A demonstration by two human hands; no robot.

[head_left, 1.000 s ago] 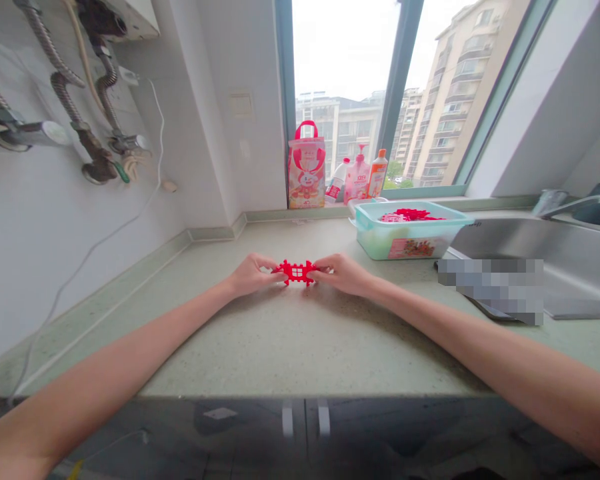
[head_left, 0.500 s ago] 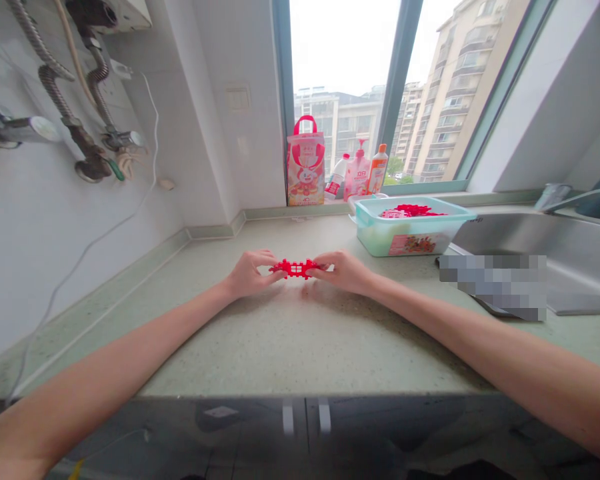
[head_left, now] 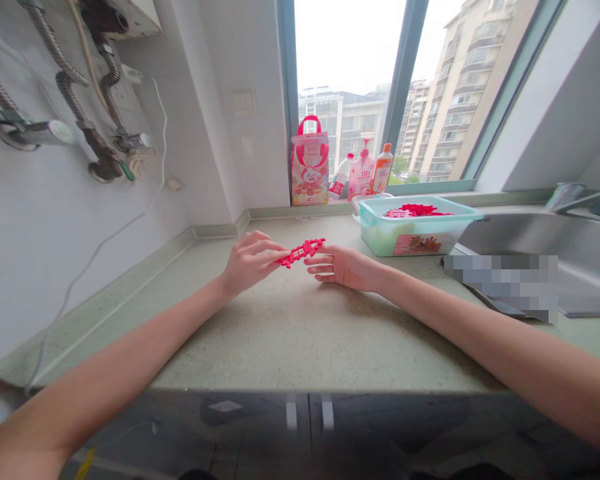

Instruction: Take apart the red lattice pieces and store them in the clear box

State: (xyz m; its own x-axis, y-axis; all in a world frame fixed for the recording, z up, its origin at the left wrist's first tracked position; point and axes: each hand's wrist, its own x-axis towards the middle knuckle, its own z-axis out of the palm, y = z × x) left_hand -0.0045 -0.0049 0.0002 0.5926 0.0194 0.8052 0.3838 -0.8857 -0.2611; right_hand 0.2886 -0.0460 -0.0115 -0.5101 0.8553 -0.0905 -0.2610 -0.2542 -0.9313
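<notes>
My left hand [head_left: 253, 261] pinches one end of a short strip of red plastic building blocks [head_left: 303, 251], notched along its edges with small window-like gaps. The strip is held tilted above the countertop, its far end pointing up and to the right. Just right of it, my right hand [head_left: 347, 268] is open with its fingers apart and the palm turned toward the strip. Whether the thumb touches the strip's end I cannot tell.
A pale green tub [head_left: 420, 227] of red pieces stands on the countertop [head_left: 280, 347] at the back right, beside a steel sink [head_left: 570, 247]. A printed bag [head_left: 310, 167] and several bottles line the windowsill. A blurred-out flat object [head_left: 505, 287] lies near the sink.
My right hand has let go of the red strip and spread its fingers. The left hand has raised and tilted the strip, its right end now higher. The view has shifted slightly.
</notes>
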